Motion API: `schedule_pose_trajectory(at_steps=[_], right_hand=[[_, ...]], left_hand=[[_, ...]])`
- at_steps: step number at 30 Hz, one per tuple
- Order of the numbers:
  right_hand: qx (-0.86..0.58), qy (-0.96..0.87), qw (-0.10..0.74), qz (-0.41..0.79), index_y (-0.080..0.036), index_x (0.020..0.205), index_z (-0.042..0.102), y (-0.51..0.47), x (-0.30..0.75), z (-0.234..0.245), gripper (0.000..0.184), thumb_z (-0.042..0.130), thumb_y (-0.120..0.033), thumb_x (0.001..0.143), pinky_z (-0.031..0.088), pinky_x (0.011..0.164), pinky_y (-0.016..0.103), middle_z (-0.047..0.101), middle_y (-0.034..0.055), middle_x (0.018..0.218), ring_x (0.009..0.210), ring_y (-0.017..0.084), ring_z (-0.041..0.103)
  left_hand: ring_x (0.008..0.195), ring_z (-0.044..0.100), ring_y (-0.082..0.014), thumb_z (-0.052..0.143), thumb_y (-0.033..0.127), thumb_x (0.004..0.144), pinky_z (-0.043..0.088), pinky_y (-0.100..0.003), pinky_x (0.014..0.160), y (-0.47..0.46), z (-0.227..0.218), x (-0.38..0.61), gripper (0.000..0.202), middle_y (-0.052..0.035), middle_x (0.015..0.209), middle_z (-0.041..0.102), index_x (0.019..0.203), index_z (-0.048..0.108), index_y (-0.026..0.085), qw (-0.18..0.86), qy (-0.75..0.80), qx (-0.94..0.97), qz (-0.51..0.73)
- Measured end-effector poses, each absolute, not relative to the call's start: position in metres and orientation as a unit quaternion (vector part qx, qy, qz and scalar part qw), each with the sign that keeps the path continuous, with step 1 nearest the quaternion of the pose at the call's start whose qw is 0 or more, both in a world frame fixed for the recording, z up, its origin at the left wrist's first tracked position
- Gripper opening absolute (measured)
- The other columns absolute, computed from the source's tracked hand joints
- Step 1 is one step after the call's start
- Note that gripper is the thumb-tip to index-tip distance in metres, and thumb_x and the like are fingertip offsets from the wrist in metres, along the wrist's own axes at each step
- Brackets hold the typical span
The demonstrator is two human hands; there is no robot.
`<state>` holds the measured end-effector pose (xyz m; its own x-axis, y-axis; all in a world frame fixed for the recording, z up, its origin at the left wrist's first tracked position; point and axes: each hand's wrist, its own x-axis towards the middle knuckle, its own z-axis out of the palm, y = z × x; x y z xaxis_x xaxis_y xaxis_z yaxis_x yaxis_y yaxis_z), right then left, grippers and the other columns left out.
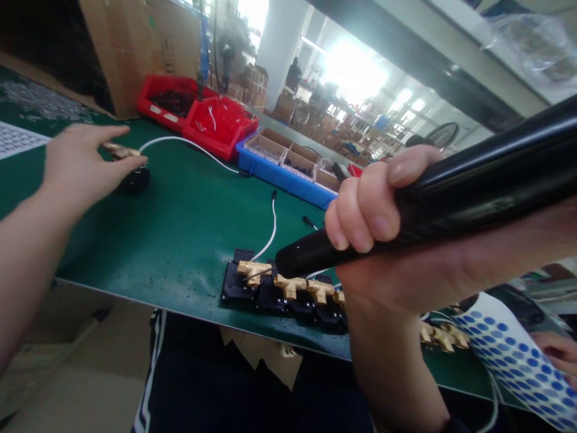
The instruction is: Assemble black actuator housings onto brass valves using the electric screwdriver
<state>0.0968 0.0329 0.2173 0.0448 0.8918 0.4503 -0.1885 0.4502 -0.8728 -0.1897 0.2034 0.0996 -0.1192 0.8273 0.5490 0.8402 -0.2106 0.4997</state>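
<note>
At the far left of the bench, my left hand [76, 165] has its thumb and fingers around a brass fitting [121, 150]. This fitting sits on a black base [136, 179], and a white cable [189, 143] runs from it to the right. My right hand [374, 222] is wrapped around a black power screwdriver [469, 186], tilted down to the left. Its thin bit reaches the leftmost brass tee fitting [255, 272] in a row of black units [237, 282] near the front edge. My forearm and the tool hide part of the row.
Red bins [220, 129] with small parts and a blue tray [283, 174] with compartments line the back. A cardboard box [144, 54] stands at back left. More brass fittings [444, 337], a sheet of blue dots [518, 355] and another person's hand [556, 352] are at right.
</note>
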Motion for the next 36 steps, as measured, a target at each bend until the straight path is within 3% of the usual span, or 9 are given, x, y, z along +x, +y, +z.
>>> schedule_pose_trajectory(at_steps=[4,6,13,15,19,23,26,29,36], right_hand=[[-0.308,-0.550,0.686,0.364,-0.025,0.056,0.045,0.034,0.085,0.217,0.064,0.061,-0.084,0.076,0.029,0.032,0.027,0.033,-0.0051,0.043,0.034,0.011,0.033],[-0.312,-0.532,0.692,0.375,-0.024,0.054,0.045,0.035,0.083,0.220,0.066,0.061,-0.084,0.077,0.029,0.031,0.027,0.034,-0.0052,0.042,0.033,0.010,0.033],[-0.258,-0.487,0.715,0.431,-0.025,0.048,0.048,0.036,0.064,0.215,0.066,0.057,-0.082,0.080,0.030,0.033,0.027,0.042,-0.0025,0.040,0.035,0.012,0.039],[-0.266,-0.498,0.690,0.453,-0.026,0.053,0.050,0.040,0.064,0.212,0.063,0.055,-0.082,0.081,0.033,0.035,0.029,0.043,-0.0025,0.043,0.037,0.014,0.042],[-0.237,-0.592,0.502,0.584,-0.024,0.062,0.057,0.053,0.075,0.204,0.060,0.061,-0.082,0.077,0.048,0.041,0.034,0.054,-0.0016,0.048,0.039,0.017,0.052],[-0.217,-0.572,0.554,0.564,-0.023,0.069,0.061,0.060,0.078,0.199,0.057,0.058,-0.079,0.083,0.049,0.044,0.030,0.056,-0.0025,0.052,0.045,0.016,0.057],[-0.221,-0.621,0.486,0.574,-0.023,0.066,0.060,0.062,0.073,0.202,0.061,0.061,-0.083,0.077,0.052,0.046,0.032,0.058,-0.0010,0.051,0.048,0.018,0.060],[-0.264,-0.635,0.490,0.536,-0.024,0.061,0.057,0.060,0.066,0.206,0.070,0.052,-0.093,0.071,0.051,0.046,0.032,0.055,-0.0023,0.048,0.044,0.016,0.055],[-0.364,-0.618,0.509,0.476,-0.023,0.052,0.043,0.048,0.041,0.206,0.078,0.039,-0.099,0.068,0.047,0.045,0.030,0.042,-0.0039,0.043,0.044,0.014,0.053]], left_hand=[[0.115,0.062,-0.0167,0.057,0.053,0.093,0.041,-0.023,0.107,0.207,0.094,-0.198,0.044,0.0143,0.112,0.072,0.110,0.074,0.016,-0.029,-0.599,-0.690,-0.405],[0.103,0.063,-0.0110,0.057,0.055,0.092,0.044,-0.020,0.098,0.196,0.088,-0.194,0.042,0.0191,0.101,0.071,0.105,0.074,0.019,-0.005,-0.566,-0.707,-0.424],[0.077,0.066,-0.0169,0.062,0.055,0.092,0.048,-0.030,0.068,0.121,0.074,-0.145,0.038,-0.0015,0.089,0.073,0.097,0.079,0.021,-0.025,-0.458,-0.775,-0.435],[0.078,0.066,-0.0189,0.061,0.046,0.095,0.050,-0.031,0.070,0.096,0.073,-0.127,0.031,-0.0037,0.087,0.073,0.097,0.078,0.020,-0.028,-0.450,-0.779,-0.436],[0.085,0.067,-0.0255,0.056,0.041,0.098,0.051,-0.037,0.073,0.061,0.072,-0.104,0.032,-0.0077,0.091,0.073,0.104,0.077,0.018,-0.020,-0.463,-0.771,-0.438],[0.093,0.067,-0.0252,0.057,0.040,0.098,0.052,-0.039,0.084,0.050,0.070,-0.107,0.032,-0.0088,0.100,0.074,0.111,0.075,0.017,-0.075,-0.456,-0.746,-0.479],[0.102,0.066,-0.0218,0.061,0.038,0.095,0.051,-0.037,0.094,0.056,0.063,-0.119,0.027,-0.0060,0.109,0.074,0.111,0.075,0.021,-0.204,-0.447,-0.711,-0.504],[0.105,0.066,-0.0195,0.064,0.038,0.094,0.050,-0.034,0.096,0.063,0.052,-0.125,0.024,-0.0017,0.112,0.075,0.111,0.076,0.027,-0.294,-0.430,-0.685,-0.510],[0.097,0.066,-0.0136,0.068,0.030,0.092,0.050,-0.026,0.089,0.066,0.043,-0.124,0.015,0.0044,0.103,0.074,0.102,0.078,0.035,-0.305,-0.395,-0.678,-0.540]])
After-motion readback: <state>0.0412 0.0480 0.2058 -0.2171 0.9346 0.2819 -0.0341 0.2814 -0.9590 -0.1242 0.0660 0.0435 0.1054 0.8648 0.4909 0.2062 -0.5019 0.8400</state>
